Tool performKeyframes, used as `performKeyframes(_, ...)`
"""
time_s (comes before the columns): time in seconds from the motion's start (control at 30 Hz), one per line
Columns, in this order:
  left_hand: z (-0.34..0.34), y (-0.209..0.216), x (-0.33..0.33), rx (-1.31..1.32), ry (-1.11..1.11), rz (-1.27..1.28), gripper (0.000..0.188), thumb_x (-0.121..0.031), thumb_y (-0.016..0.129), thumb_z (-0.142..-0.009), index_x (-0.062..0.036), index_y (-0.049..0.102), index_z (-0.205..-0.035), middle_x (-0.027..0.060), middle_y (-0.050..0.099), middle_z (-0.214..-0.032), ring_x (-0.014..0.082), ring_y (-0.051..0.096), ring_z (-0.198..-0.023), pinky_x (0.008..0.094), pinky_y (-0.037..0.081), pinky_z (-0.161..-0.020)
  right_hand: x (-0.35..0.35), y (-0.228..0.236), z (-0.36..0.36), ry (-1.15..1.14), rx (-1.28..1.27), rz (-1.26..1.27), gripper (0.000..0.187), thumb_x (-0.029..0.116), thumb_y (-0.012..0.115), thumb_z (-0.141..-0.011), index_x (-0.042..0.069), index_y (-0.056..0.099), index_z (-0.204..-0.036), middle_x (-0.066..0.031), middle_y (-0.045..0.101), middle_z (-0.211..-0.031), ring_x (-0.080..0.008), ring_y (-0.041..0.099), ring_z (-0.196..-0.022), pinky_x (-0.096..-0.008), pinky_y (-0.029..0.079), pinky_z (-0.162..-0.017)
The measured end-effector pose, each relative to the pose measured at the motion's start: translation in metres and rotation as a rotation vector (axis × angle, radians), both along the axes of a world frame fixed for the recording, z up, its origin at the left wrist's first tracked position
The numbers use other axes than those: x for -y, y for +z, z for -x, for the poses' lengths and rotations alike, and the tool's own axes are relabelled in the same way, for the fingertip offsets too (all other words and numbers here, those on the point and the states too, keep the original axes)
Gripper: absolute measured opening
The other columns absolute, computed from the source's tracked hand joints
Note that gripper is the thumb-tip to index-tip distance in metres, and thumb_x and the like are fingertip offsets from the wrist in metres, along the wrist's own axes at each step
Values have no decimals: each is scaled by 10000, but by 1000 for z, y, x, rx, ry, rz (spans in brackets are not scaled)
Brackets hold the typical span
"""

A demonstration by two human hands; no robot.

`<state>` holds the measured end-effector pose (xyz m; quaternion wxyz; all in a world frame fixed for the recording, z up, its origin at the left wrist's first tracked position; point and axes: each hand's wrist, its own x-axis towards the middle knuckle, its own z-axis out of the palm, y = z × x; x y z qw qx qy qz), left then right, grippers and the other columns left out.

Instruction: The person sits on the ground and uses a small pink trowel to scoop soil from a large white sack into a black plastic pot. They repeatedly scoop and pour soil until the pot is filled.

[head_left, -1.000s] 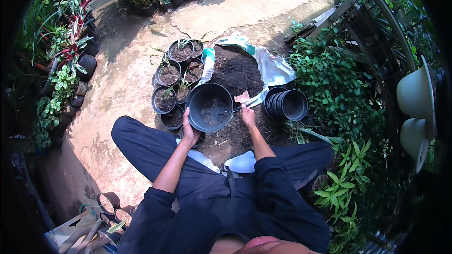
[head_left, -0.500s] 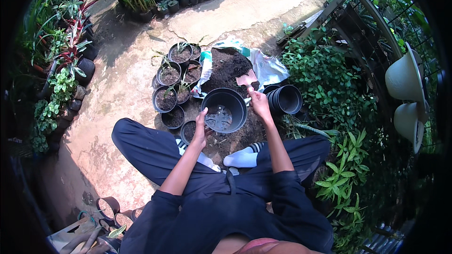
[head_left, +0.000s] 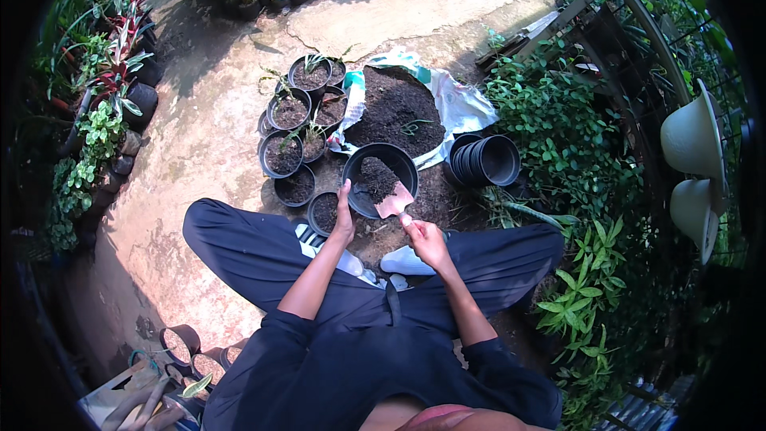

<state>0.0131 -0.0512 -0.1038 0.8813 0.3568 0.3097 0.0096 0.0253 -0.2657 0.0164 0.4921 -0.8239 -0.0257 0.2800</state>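
A black plastic plant pot [head_left: 400, 165] tilts toward me in front of my crossed legs. My left hand [head_left: 343, 220] grips its left side, the fingers partly hidden behind the wall. My right hand [head_left: 428, 242] is closed round the handle of a small hand trowel with a pink blade [head_left: 392, 203]. The blade reaches over the pot's near rim, and dark soil [head_left: 377, 179] lies at its tip inside the pot. Just beyond the pot, an opened plastic sack [head_left: 465, 108] holds a heap of potting soil [head_left: 391, 105] with a small green sprig on it.
Several soil-filled pots [head_left: 282, 153], some with small plants, cluster to the left of the sack. Nested empty pots [head_left: 500, 160] lie at its right. Leafy plants [head_left: 550, 112] and two pale hats [head_left: 691, 140] line the right side. More pots [head_left: 181, 342] stand at lower left.
The trowel has moved from the soil heap down and toward me, into the pot, and soil now shows inside it. My left hand stays at the pot's left side.
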Motion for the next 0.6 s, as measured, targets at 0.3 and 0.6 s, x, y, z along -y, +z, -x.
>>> performKeyframes(0.3, 0, 19, 6, -25, 31, -54, 848, -638, 548, -893, -50, 375, -1479, 104, 434, -1491, 241, 412, -1363, 400, 264, -1155, 1, -2, 1, 42, 127, 136, 519, 452, 545, -991, -23, 607, -790, -110, 494, -575, -140, 482, -571, -374, 421, -574)
performKeyframes(0.6, 1, 0, 4, 14, 99, -82, 537, -544, 555, -943, -151, 451, -1294, 29, 485, -1275, 166, 441, -1232, 364, 294, -1089, -2, 0, -12, 75, 181, 218, 433, 367, 541, -993, -32, 648, -861, -200, 572, -643, -283, 593, -594, -415, 450, -621)
